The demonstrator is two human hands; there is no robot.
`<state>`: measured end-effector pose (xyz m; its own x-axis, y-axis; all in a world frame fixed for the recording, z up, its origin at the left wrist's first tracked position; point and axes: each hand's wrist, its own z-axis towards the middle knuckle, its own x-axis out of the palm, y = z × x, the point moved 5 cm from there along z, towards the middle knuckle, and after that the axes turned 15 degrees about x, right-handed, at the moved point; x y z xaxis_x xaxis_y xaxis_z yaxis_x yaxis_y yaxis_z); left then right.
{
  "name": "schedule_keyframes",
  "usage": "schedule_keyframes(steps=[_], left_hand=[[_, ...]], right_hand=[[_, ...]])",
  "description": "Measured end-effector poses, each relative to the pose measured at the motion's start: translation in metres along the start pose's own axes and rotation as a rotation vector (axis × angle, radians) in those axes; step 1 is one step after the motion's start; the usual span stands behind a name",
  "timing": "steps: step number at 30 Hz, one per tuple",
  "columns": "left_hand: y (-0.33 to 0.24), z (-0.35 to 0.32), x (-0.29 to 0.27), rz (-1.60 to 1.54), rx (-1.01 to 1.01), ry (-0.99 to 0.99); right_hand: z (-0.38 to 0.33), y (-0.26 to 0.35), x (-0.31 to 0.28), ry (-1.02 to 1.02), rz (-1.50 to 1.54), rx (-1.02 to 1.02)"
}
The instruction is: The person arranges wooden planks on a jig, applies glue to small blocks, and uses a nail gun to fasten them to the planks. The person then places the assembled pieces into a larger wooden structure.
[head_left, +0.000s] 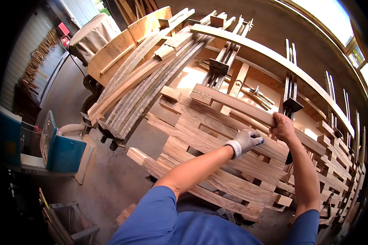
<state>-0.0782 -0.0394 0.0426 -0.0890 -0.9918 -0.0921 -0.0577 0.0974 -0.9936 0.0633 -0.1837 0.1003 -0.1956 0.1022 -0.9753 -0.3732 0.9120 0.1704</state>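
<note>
A long squared wooden beam (241, 107) runs across the far part of a wooden assembly. My bare right hand (284, 127) is closed round it, thumb on the near side and fingers over the far edge. In a grey-white glove with blue at the fingertips, my left hand (246, 143) hangs over the boards left of the right hand. Its fingers are curled together; whatever may be in them is hidden. Beneath it lie several wide grained boards (221, 159) with square notches and gaps between them. A small dark object shows below my right wrist.
Metal bar clamps (218, 67) stand behind the boards. A long curved-looking pale board (274, 57) spans the back. Stacked strips and long clamps (147, 94) lie to the left. Farther left are a teal machine (65, 151) and, low down, a metal stool-like frame (77, 222).
</note>
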Motion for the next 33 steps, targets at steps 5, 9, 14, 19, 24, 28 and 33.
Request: schedule_keyframes(steps=[5, 9, 14, 19, 24, 28, 33], left_hand=[[0.009, -0.034, -0.028, 0.462, 0.036, -0.03], [0.037, -0.04, -0.028, 0.897, 0.253, -0.066], [0.065, -0.039, -0.029, 1.059, 0.36, -0.113], [0.063, -0.04, -0.027, 1.051, 0.344, -0.071], [0.063, -0.041, -0.027, 1.094, 0.321, -0.055], [0.064, -0.042, -0.027, 1.099, 0.264, -0.039], [0.066, -0.036, -0.02, 1.197, 0.371, -0.056]], right_hand=[[0.027, -0.004, 0.028, 0.033, 0.091, -0.027], [0.035, -0.003, 0.044, 0.069, 0.076, 0.019], [0.039, -0.009, 0.066, 0.179, 0.122, 0.047], [0.044, -0.021, 0.088, 0.231, 0.09, -0.009], [0.051, -0.021, 0.098, 0.274, 0.068, -0.017], [0.043, -0.006, 0.087, 0.267, 0.058, 0.0], [0.043, -0.014, 0.09, 0.323, 0.066, 0.079]])
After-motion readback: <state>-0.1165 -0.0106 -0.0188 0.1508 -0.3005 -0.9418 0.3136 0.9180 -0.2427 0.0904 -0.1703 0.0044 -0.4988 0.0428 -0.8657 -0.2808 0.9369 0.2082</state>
